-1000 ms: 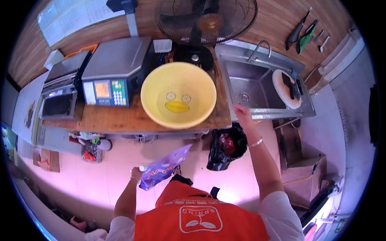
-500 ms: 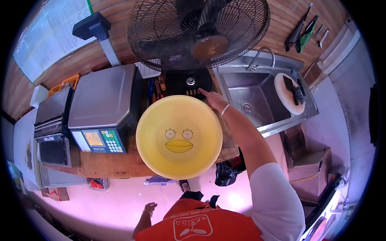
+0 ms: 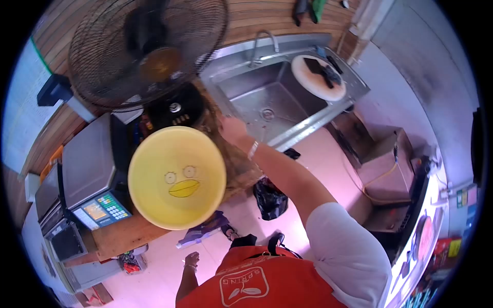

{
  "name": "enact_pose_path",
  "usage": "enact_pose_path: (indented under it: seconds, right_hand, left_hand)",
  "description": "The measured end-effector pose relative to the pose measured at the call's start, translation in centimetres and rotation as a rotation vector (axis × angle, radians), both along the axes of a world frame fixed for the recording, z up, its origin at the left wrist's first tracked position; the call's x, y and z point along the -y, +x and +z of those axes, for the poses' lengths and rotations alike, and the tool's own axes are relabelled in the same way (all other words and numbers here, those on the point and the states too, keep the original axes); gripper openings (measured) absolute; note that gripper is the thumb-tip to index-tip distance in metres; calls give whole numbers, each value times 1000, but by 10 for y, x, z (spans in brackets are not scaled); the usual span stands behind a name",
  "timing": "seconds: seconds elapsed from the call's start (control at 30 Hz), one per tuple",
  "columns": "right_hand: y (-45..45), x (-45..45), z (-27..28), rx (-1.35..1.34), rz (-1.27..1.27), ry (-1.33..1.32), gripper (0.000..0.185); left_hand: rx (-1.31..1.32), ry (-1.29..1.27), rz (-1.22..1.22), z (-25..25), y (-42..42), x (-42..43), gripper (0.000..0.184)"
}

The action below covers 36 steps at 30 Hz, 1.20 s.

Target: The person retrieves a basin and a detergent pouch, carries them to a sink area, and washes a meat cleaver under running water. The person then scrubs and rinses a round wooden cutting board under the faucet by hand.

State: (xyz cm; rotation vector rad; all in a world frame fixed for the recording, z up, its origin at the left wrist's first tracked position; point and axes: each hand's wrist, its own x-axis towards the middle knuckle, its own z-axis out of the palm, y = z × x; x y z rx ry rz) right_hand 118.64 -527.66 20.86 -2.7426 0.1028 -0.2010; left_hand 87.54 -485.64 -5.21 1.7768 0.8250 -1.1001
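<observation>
One fan point(image 3: 160, 64), black-caged, brown-centred, spin hard to judge, standing behind one round yellow basin point(image 3: 177, 146) bearing a beaked face point(image 3: 184, 188).

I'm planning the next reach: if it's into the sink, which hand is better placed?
Probably the right hand: it is extended close to the sink, while the left hand hangs low, well away from it.

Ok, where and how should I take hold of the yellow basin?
Probably grip the yellow basin by its rim, with the right hand on its right side and the left hand near-left, coming from the wearer's side. Its wide, round mouth faces up and the near edge looks unobstructed, while the fan base stands behind and the scale crowds its left.
</observation>
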Motion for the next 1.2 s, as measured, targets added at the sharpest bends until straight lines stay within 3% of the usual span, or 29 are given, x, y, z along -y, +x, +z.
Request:
enact_pose_path:
  seconds: [0.13,0.2,0.27,0.3,0.4,0.53,0.57,0.6,0.7,0.8,0.9,0.97,1.0,1.07,1.2]
  right_hand:
    - [-145,97,-31,47,-191,105,29]
    - [-225,150,-36,60,-311,141,26]
    - [-300,202,-45,67,-421,162,25]
    - [-337,231,-54,86,-462,160,25]
    - [-436,287,-64,35,-641,218,24]
    - [-548,332,-64,-32,-798,203,21]
    - [-567,342,-63,-52,-839,197,22]
    - [-583,352,-60,-70,-874,191,22]
    - [-604,380,-63,-92,-950,221,23]
    - [-595,402,-64,-59,-948,252,24]
    - [-563,422,-68,-57,-893,331,22]
    - [-538,439,-69,-48,-827,305,21]
    - [-525,450,-72,-19,-791,289,20]
    - [-497,475,-71,-27,-748,270,20]
    - [-451,521,-75,-93,-732,323,20]
  left_hand:
    - [-23,60,-208,-13,4,35,29]
    - [-16,25,-268,-54,1,46,28]
    - [169,3,-475,-159,-12,36,23]
    - [248,-5,-567,-184,-15,43,21]
    - [199,46,-514,-186,-35,115,21]
    - [76,100,-533,-158,-20,220,22]
    - [72,73,-537,-26,-19,292,21]
    - [135,0,-560,-38,-17,307,23]
    - [313,-98,-703,14,-6,382,22]
    - [366,35,-801,57,18,446,25]
    - [420,-461,-520,47,58,485,26]
    - [417,-559,-332,91,78,528,25]
    - [457,-486,-388,140,84,555,24]
    - [593,-495,-326,161,115,592,25]
    - [787,-544,-196,140,194,648,23]
